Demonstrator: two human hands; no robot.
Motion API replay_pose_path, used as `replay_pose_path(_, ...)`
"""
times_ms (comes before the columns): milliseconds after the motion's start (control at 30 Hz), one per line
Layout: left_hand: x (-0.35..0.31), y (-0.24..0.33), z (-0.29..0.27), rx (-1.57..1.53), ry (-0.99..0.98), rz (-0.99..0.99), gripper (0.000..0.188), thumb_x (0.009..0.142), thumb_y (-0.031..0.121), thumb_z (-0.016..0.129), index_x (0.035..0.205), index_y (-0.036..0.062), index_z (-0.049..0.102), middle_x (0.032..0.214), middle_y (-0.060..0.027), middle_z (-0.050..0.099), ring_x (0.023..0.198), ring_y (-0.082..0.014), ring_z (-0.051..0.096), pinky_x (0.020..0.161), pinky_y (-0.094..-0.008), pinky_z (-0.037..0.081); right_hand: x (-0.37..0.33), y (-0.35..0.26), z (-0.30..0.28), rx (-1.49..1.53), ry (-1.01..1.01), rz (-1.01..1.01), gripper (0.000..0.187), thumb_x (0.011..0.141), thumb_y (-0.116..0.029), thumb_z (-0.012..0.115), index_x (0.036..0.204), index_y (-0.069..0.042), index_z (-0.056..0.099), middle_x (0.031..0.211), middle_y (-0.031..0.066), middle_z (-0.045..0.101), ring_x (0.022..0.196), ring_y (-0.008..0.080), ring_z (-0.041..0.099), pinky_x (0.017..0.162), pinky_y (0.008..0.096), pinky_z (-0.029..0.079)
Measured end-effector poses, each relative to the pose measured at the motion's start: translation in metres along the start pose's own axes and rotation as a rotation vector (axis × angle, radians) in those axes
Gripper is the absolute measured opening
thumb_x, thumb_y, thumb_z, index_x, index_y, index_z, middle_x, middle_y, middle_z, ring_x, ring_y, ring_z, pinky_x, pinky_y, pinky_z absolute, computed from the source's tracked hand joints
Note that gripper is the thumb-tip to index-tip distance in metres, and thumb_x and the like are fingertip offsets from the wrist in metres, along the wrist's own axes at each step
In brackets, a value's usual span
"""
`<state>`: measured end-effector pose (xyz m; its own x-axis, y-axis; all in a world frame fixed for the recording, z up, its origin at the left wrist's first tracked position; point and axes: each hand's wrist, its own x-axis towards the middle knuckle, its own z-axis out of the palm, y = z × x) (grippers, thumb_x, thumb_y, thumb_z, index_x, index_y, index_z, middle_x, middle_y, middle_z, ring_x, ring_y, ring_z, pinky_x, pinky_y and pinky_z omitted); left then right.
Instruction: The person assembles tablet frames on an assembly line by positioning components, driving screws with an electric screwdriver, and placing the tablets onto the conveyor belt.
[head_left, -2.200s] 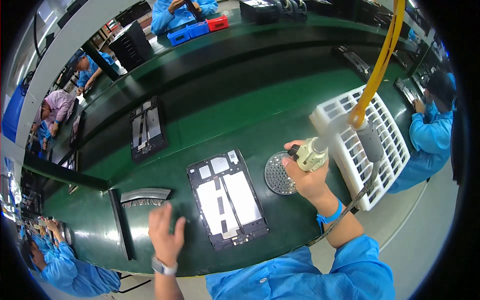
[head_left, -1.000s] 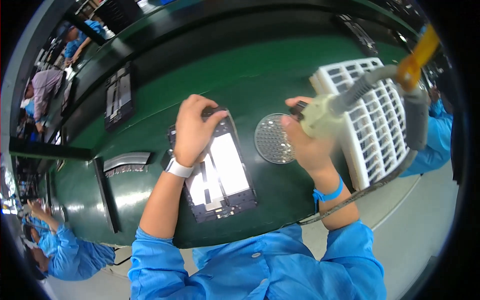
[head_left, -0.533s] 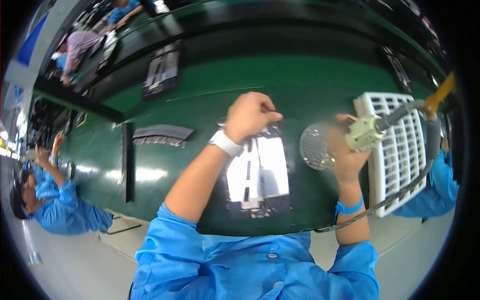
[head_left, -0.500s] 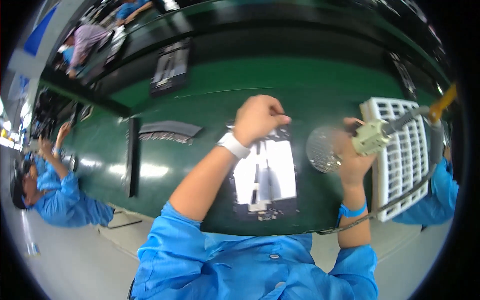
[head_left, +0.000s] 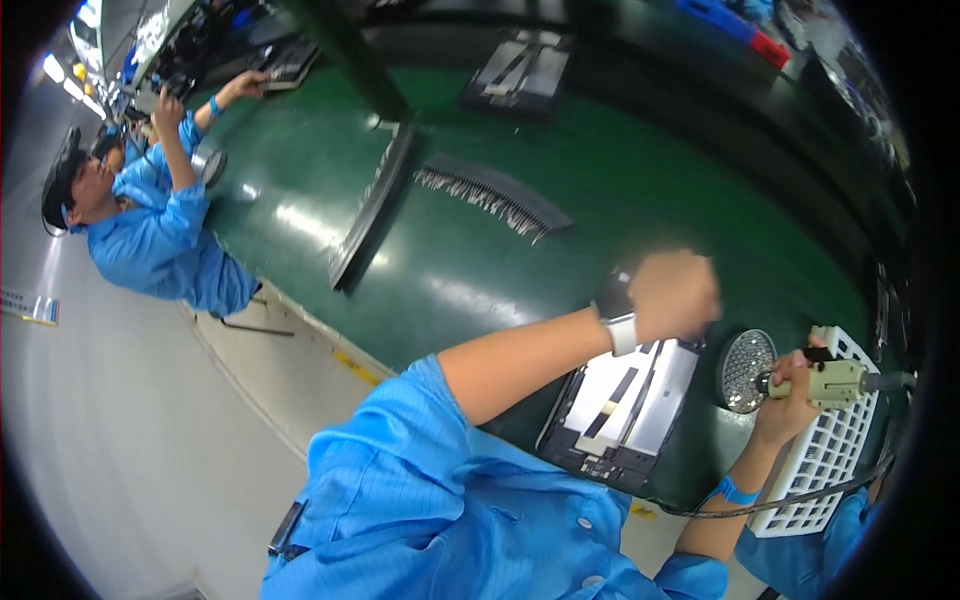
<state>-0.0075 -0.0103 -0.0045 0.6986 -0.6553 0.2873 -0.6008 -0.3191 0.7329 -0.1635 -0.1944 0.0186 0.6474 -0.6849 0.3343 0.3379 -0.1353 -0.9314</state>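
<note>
My left hand (head_left: 675, 295), blurred by motion, is curled over the far end of an opened tablet-like device (head_left: 668, 400). Whatever its fingers hold, if anything, cannot be made out. White and silvery panels lie inside the device's black frame, with a dark strip across them and small parts at the near end. To the right, my right hand (head_left: 790, 405) is wrapped round a pale green electric screwdriver (head_left: 840, 384). Its nose points left at a round dish of small shiny screws (head_left: 747, 372), right beside the hand.
A white grid rack (head_left: 838, 440) stands at the right, with a dark cable (head_left: 770, 507) running across its near end. Farther off lie a curved black brush strip (head_left: 495, 190), a long dark bar (head_left: 375, 210) and another opened device (head_left: 520, 72). A co-worker (head_left: 165, 220) sits at the left.
The view has swung and tilted, moving the bench items across the picture. My left hand still hovers at the device's far end; the screwdriver's nose now shows beside the screw dish.
</note>
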Motion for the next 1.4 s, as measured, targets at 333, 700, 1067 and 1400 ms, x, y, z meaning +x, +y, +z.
replay_pose_path(333,0.013,0.002,-0.006,-0.004,-0.224,-0.061,0.011,0.079,0.019,0.069,0.082,0.0127,0.078,0.086,-0.0081,0.072,0.085,-0.0298,0.068,0.076,-0.0417,0.053,-0.002,-0.010,0.010,-0.056,-0.026,0.014,0.034,0.089,-0.002,0.061,0.121,0.005,0.055,0.078,0.0050,0.055,0.065,0.0102,0.051,0.061,0.0239,0.042)
replay_pose_path(700,0.023,-0.013,-0.016,-0.143,-0.383,-0.038,0.014,0.083,0.010,0.073,0.091,-0.0018,0.074,0.079,-0.0126,0.069,0.072,-0.0212,0.064,0.067,-0.0313,0.049,0.014,-0.033,0.035,0.114,0.006,0.032,0.013,0.082,-0.005,0.072,0.091,0.001,0.065,0.064,0.0023,0.058,0.049,0.0096,0.052,0.048,0.0232,0.042)
replay_pose_path(1067,0.020,-0.005,-0.017,-0.181,-0.358,-0.015,0.016,0.087,0.006,0.069,0.096,-0.0066,0.070,0.080,-0.0101,0.065,0.070,-0.0163,0.059,0.064,-0.0273,0.045,0.015,-0.010,0.038,0.144,0.064,0.058,0.008,0.083,-0.004,0.069,0.085,0.002,0.064,0.065,0.0022,0.056,0.049,0.0076,0.048,0.045,0.0226,0.039)
replay_pose_path(1400,0.017,-0.001,-0.016,-0.196,-0.352,-0.050,0.016,0.086,0.003,0.068,0.096,-0.0088,0.068,0.083,-0.0109,0.065,0.072,-0.0170,0.061,0.068,-0.0265,0.046,0.028,0.003,0.041,-0.014,0.070,0.045,0.010,0.085,-0.007,0.061,0.081,0.002,0.061,0.055,0.0013,0.047,0.045,0.0119,0.047,0.050,0.0299,0.044)
